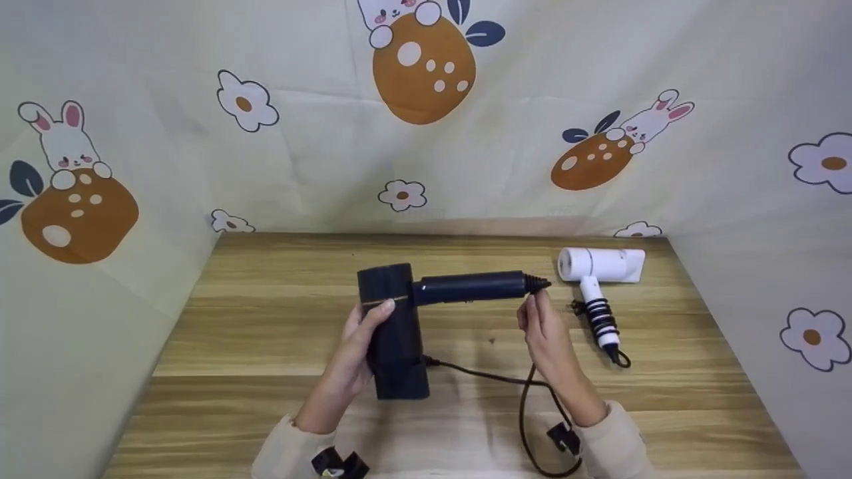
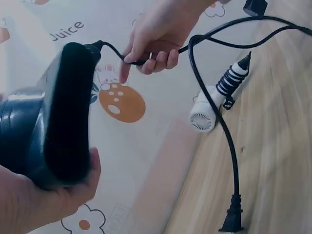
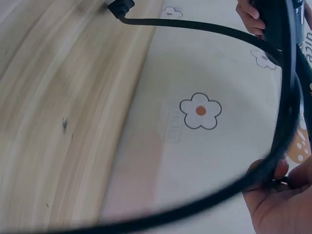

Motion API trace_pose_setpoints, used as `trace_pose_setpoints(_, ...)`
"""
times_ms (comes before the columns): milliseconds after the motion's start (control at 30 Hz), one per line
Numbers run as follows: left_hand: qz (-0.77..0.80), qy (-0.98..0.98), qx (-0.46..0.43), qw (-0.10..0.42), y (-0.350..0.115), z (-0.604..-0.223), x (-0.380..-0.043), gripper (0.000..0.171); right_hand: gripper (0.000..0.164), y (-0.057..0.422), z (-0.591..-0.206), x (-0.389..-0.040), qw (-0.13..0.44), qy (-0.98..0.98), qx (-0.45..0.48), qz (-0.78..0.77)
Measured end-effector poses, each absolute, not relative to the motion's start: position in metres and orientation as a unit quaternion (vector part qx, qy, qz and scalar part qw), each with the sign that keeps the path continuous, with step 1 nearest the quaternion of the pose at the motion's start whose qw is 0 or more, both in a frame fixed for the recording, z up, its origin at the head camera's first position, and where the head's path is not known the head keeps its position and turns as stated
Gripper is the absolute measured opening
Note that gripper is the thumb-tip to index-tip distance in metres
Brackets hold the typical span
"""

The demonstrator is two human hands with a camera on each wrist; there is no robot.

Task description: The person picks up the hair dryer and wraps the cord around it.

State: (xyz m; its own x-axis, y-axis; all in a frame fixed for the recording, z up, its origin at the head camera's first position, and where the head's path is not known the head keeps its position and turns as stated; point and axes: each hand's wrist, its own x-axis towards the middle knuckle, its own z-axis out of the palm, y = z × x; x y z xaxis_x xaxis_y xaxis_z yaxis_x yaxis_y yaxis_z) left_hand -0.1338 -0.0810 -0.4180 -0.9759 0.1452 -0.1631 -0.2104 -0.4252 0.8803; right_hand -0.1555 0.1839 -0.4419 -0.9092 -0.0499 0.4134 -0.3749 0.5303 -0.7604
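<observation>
**Navy-black plastic hair dryer held in two hands above a wood-grain table**

At the far left, a pale sheet printed with rabbits, oranges and white flowers stands beside the table and runs along its back and right side. Next comes the left hand, out of a cream fleecy sleeve; it grips the dryer's barrel, with the thumb lying near a thin gold-coloured band. The dryer is in the air near the middle of the table, its straight cylindrical handle pointing right.

Right of the barrel hangs the cord's black two-part plug end, and from it the long black rubbery cord runs rightward, crosses itself and loops down. The right hand pinches that cord just beyond the ribbed black tip of the handle, fingers curled.

Farthest right on the table, near the right hand but apart from it, lies a white cylindrical hair dryer, its black cord wound round its handle.
</observation>
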Motion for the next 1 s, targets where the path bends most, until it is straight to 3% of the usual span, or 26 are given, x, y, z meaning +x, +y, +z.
trace_pose_setpoints(133,0.841,0.531,-0.032,0.101,-0.078,-0.42,-0.13,0.05,0.014,0.176,-0.443,-0.152,0.137,-0.894,0.122,0.408)
trace_pose_setpoints(433,0.804,0.593,-0.002,0.041,-0.074,-0.427,-0.131,0.059,0.012,0.163,-0.436,-0.139,0.139,-0.925,0.193,0.296)
trace_pose_setpoints(633,0.777,0.63,-0.002,0.013,-0.08,-0.428,-0.134,0.057,0.003,0.174,-0.43,-0.138,0.209,-0.896,0.287,0.266)
trace_pose_setpoints(767,0.782,0.623,0.002,0.013,-0.087,-0.43,-0.134,0.054,0.006,0.183,-0.422,-0.14,0.262,-0.862,0.337,0.273)
trace_pose_setpoints(1000,0.792,0.609,0.02,0.037,-0.092,-0.43,-0.132,0.052,0.014,0.194,-0.409,-0.142,0.303,-0.838,0.344,0.297)
